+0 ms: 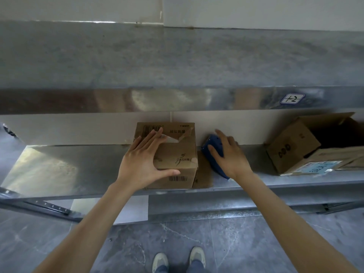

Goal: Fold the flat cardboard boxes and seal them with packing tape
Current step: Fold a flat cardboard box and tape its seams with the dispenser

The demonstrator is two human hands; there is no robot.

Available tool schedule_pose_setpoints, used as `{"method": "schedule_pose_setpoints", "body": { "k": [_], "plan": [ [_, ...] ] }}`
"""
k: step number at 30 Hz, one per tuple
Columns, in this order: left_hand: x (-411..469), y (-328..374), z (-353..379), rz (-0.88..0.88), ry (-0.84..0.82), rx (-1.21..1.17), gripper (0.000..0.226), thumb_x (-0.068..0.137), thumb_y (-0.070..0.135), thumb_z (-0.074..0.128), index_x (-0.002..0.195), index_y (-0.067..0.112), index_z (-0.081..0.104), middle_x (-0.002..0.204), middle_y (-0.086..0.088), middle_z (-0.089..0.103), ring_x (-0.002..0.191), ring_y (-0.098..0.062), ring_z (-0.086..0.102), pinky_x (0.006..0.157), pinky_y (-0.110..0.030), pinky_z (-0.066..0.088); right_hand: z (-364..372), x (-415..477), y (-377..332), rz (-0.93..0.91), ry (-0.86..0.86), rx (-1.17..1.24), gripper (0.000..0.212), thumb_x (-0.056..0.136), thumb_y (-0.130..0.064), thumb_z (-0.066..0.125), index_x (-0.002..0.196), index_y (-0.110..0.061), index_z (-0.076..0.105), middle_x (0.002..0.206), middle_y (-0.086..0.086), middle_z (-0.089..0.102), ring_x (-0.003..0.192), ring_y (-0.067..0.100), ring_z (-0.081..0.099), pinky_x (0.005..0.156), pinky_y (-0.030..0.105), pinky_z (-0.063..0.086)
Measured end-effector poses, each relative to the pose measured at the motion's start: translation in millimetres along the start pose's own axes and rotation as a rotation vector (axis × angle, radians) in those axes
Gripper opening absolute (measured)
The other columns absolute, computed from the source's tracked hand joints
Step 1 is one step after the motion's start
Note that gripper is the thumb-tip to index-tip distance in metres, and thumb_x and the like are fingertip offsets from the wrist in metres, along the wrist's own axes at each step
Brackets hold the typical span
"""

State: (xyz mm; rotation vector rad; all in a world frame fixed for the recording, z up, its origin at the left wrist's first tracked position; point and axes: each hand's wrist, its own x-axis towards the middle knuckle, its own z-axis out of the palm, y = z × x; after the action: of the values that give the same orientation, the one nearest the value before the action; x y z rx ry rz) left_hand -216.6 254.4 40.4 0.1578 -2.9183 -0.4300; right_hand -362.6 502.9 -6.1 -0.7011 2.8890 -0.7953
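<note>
**At the shelf's front edge: one hand pins the box, the other is on the tape**

Near the front edge of the metal shelf [59,170], the left hand [141,160] lies flat on the small cardboard box [177,154], fingers straight and spread across its closed top, thumb along the front face. It's pressing, not gripping. Just right of the box, the right hand [232,158] wraps over the blue tape dispenser [213,141], thumb across its near side. The dispenser's long axis runs from the back wall toward the front edge, alongside the box. So the tape needs only a short carry leftward onto the top, where torn paper shows. Toward the shelf's right end, well apart, a larger open box [291,148] lies tipped, with flattened cardboard [319,166] at its mouth.
</note>
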Motion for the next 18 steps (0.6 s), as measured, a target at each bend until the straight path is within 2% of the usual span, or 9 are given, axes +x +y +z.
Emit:
{"method": "schedule_pose_setpoints", "body": {
  "k": [4, 7, 9, 11, 14, 18],
  "plan": [
    [0, -2, 1, 0.009, -0.009, -0.005, 0.105, 0.063, 0.096, 0.041, 0.150, 0.037, 0.034, 0.164, 0.017, 0.016, 0.151, -0.005, 0.016, 0.123, -0.033, 0.011, -9, 1, -67, -0.019, 0.028, 0.544, 0.053, 0.100, -0.042, 0.050, 0.148, -0.028, 0.036, 0.145, -0.005, 0.042, 0.125, 0.007, 0.043, 0.106, 0.029, 0.039],
    [1, -7, -1, 0.048, -0.026, -0.011, 0.104, 0.066, 0.091, 0.044, 0.153, 0.034, 0.034, 0.164, 0.014, 0.016, 0.151, -0.005, 0.015, 0.123, -0.034, 0.011, -4, 0, -104, -0.042, -0.064, 0.813, 0.055, 0.097, -0.047, 0.051, 0.148, -0.031, 0.036, 0.152, -0.013, 0.034, 0.134, -0.003, 0.034, 0.108, 0.016, 0.030],
    [3, -12, -7, 0.087, -0.040, 0.009, 0.103, 0.067, 0.089, 0.043, 0.154, 0.035, 0.033, 0.164, 0.015, 0.015, 0.148, -0.002, 0.010, 0.119, -0.030, 0.010, 3, 0, -113, -0.070, -0.123, 0.828, 0.056, 0.097, -0.050, 0.049, 0.149, -0.036, 0.033, 0.157, -0.018, 0.025, 0.145, -0.003, 0.017, 0.116, 0.022, 0.021],
    [4, -19, -10, 0.120, -0.052, 0.027, 0.102, 0.068, 0.089, 0.043, 0.155, 0.038, 0.030, 0.163, 0.019, 0.013, 0.146, 0.002, 0.007, 0.115, -0.028, 0.009, 8, 1, -115, -0.062, -0.154, 0.840, 0.055, 0.099, -0.049, 0.045, 0.150, -0.038, 0.029, 0.158, -0.024, 0.019, 0.147, -0.007, 0.004, 0.121, 0.030, 0.012],
    [4, -27, -3, 0.160, 0.004, -0.015, 0.100, 0.070, 0.087, 0.050, 0.154, 0.036, 0.033, 0.163, 0.016, 0.019, 0.147, 0.001, 0.012, 0.119, -0.027, 0.009, 13, 3, -112, -0.053, -0.172, 0.838, 0.051, 0.101, -0.048, 0.042, 0.149, -0.043, 0.027, 0.153, -0.033, 0.016, 0.145, -0.012, 0.000, 0.122, 0.031, 0.009],
    [3, -31, 10, 0.149, 0.108, -0.215, 0.100, 0.063, 0.079, 0.066, 0.147, 0.027, 0.048, 0.157, 0.009, 0.038, 0.148, -0.009, 0.029, 0.124, -0.038, 0.014, 13, 2, -111, -0.094, -0.166, 0.812, 0.047, 0.097, -0.055, 0.043, 0.142, -0.055, 0.028, 0.154, -0.036, 0.015, 0.144, -0.013, -0.001, 0.121, 0.032, 0.008]
  ]
}}
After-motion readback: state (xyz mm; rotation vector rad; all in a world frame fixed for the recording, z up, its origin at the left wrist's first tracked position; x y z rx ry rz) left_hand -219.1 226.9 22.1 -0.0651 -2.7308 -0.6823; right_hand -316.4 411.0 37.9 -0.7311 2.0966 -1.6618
